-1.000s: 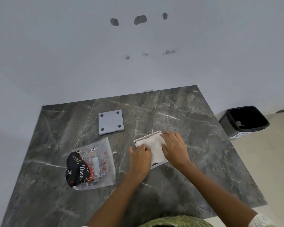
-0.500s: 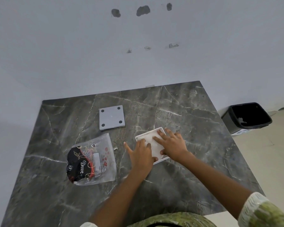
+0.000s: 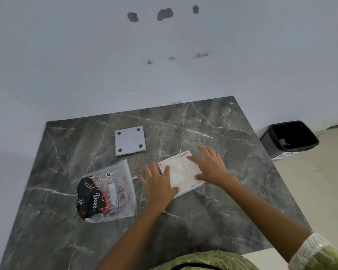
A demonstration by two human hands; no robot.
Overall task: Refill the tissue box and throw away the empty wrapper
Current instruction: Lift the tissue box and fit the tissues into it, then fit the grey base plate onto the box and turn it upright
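Note:
A white square tissue box lies open side up on the dark marble table, with white tissues filling it. My left hand rests flat on the box's near left corner, fingers spread. My right hand lies flat over the box's right edge, fingers spread. A clear plastic wrapper with a black and red print lies flat on the table left of my left hand. The grey square lid with four dark dots lies beyond the wrapper.
A black bin with a dark liner stands on the pale floor off the table's right edge. A white wall runs along the table's far edge. A small white scrap lies between wrapper and box.
Both hands have opened out flat over the tissues, with fingers spread wider. The box, wrapper and lid have stayed in place.

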